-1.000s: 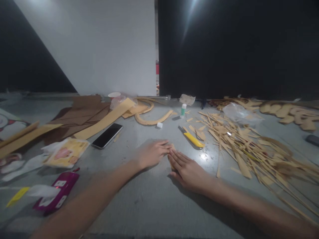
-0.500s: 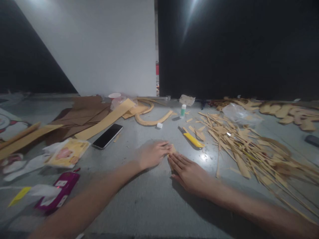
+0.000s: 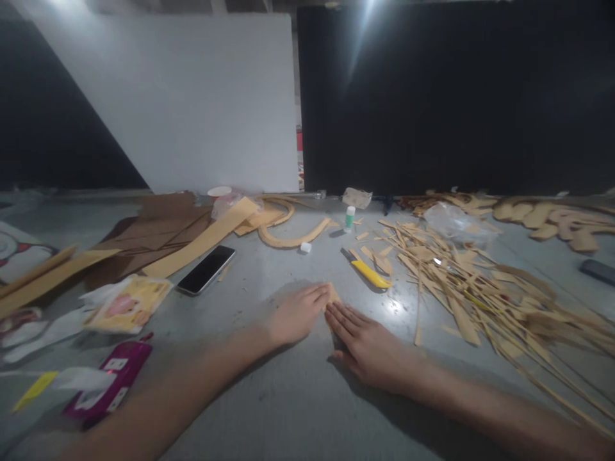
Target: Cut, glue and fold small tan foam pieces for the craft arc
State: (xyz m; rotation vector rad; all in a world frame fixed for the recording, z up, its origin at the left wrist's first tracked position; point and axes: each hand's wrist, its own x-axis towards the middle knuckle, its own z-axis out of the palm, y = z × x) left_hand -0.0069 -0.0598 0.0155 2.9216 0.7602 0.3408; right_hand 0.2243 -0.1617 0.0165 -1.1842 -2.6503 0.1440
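A small tan piece of sheet material (image 3: 333,293) lies on the grey table between my two hands, mostly covered by them. My left hand (image 3: 298,312) has its fingers together and bent over the piece's left side; its thumb is hidden. From the right, my right hand (image 3: 364,339) rests its outstretched fingers flat on the same piece, thumb apart. The fingertips of both hands nearly meet. Beyond my right hand lies a yellow-handled utility knife (image 3: 369,273). Farther back stand a green and white glue bottle (image 3: 350,219) and a small white cap (image 3: 305,247).
Tan offcut strips (image 3: 451,282) are heaped at the right, with a clear plastic bag (image 3: 454,221) behind. A phone (image 3: 206,270), tissue pack (image 3: 129,304) and purple power strip (image 3: 113,378) lie at left. Brown sheets (image 3: 158,227) and a curved tan strip (image 3: 293,241) lie farther back.
The view has tilted up slightly, so things sit lower in the picture. My left fingers have drawn a little closer together on the piece; my right hand stays on it.
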